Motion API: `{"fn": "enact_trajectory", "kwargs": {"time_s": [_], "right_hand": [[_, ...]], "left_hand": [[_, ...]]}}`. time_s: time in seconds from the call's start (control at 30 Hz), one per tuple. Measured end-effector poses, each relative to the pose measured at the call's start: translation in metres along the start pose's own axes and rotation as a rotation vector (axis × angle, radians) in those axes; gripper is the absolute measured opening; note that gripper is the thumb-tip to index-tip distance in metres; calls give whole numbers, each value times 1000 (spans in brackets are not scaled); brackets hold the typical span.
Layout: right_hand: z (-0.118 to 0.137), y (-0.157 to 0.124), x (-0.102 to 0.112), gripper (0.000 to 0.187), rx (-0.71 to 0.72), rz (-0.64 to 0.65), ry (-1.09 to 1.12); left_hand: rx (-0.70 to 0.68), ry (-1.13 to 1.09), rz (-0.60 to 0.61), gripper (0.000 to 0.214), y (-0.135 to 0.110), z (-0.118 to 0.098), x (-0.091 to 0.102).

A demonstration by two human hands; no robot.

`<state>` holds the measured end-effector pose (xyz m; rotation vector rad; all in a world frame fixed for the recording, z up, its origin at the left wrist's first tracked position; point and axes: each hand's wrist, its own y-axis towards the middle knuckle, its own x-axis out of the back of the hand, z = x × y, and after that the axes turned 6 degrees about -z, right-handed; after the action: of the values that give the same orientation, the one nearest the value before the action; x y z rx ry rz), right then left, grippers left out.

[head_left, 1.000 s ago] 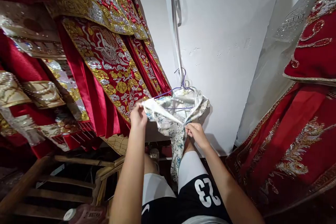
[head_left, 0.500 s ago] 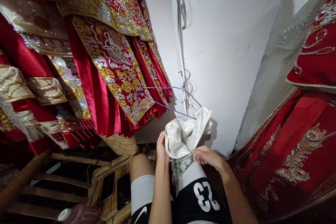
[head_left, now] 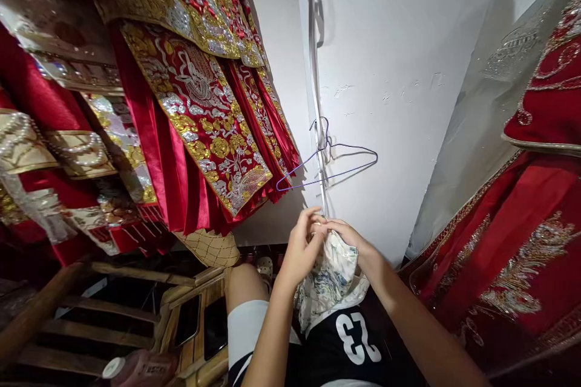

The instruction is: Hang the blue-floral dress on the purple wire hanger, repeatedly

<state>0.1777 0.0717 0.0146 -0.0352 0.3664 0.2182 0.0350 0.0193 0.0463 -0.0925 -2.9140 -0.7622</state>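
Observation:
A white garment with a blue floral print (head_left: 333, 284) is bunched between both my hands just above my lap. My left hand (head_left: 302, 248) pinches its top edge, fingers curled. My right hand (head_left: 351, 239) grips the same top edge from the right, touching the left hand. Above them a bare purple wire hanger (head_left: 331, 163) hangs from a thin metal rail (head_left: 315, 72) on the white wall, with nothing on it. I wear black shorts with the number 23 (head_left: 356, 338).
Red robes with gold and silver embroidery (head_left: 200, 103) hang in a dense row at the left. More red embroidered cloth (head_left: 512, 242) hangs at the right beside a sheer cover (head_left: 472, 115). A wooden chair frame (head_left: 113, 320) and a pink bottle (head_left: 140, 369) sit at lower left.
The floral garment came off the purple hanger and moved down into my lap. My hands came together on its top edge. The hanger swung free and hangs bare.

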Motion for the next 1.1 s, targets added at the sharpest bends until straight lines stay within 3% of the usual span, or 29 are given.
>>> {"fn": "enact_trajectory", "kwargs": {"time_s": [0.1, 0.17, 0.23, 0.3, 0.37, 0.5, 0.57, 0.67, 0.77, 0.93, 1.1], "right_hand": [[11, -4, -8, 26, -129, 83, 88], [18, -11, -12, 25, -222, 112, 104], [26, -19, -12, 27, -303, 125, 93], [38, -27, -9, 29, -336, 167, 32], [55, -32, 0, 32, -296, 225, -101], [90, -20, 28, 17, -30, 335, -542], [99, -2, 44, 12, 177, 249, -717], [96, 33, 62, 37, 393, -46, -760], [82, 69, 68, 54, 453, -234, -742], [61, 93, 72, 31, 509, -207, -744], [69, 63, 94, 21, 558, -241, -813]], "left_hand": [[-46, 114, -183, 33, 16, 2, 8], [-100, 225, -223, 31, 25, 2, 12], [-83, 235, -49, 33, 31, 4, 17], [35, 177, 231, 48, 31, 12, 22], [148, 187, 429, 65, 26, 25, 28], [177, 540, 646, 69, 19, 49, 54], [108, 799, 679, 67, 22, 51, 75], [46, 1135, 644, 62, 34, 41, 106], [71, 1314, 574, 52, 48, 28, 123], [-7, 1398, 366, 35, 68, 20, 125], [149, 1312, 116, 43, 82, 18, 122]]}}
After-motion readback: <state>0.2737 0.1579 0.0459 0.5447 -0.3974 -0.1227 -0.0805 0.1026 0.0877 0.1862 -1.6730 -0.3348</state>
